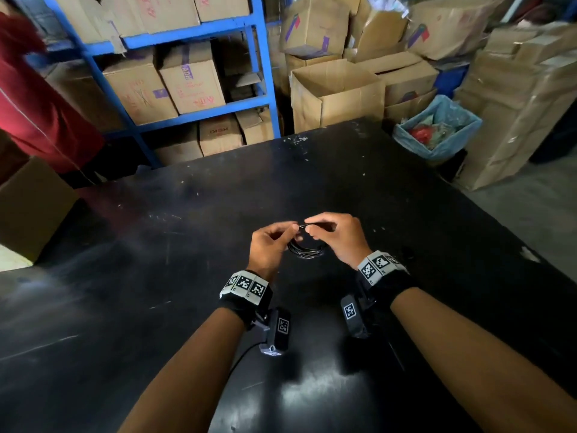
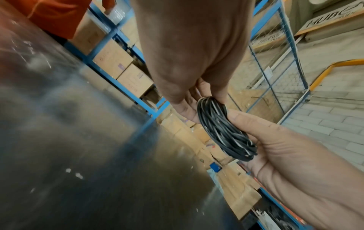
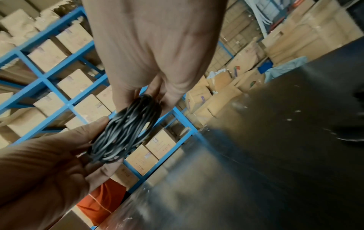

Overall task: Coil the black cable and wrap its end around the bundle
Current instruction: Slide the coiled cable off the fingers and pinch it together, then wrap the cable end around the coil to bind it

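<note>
The black cable (image 1: 307, 252) is wound into a small coil of several loops and hangs just above the black table (image 1: 187, 276). My left hand (image 1: 292, 230) pinches the coil's top from the left. My right hand (image 1: 310, 229) pinches the same top part from the right, fingertips nearly touching the left ones. In the left wrist view the coil (image 2: 224, 130) runs from my left hand's fingers (image 2: 204, 91) to my right hand's thumb (image 2: 242, 118). In the right wrist view the coil (image 3: 126, 130) sits between both hands. The cable's loose end is not visible.
A blue shelf rack (image 1: 265, 73) full of cardboard boxes stands behind the table. Open boxes (image 1: 337, 95) and a bin with a blue liner (image 1: 437, 132) are at the back right. A person in red (image 1: 34, 114) stands at the far left beside a cardboard box (image 1: 28, 207).
</note>
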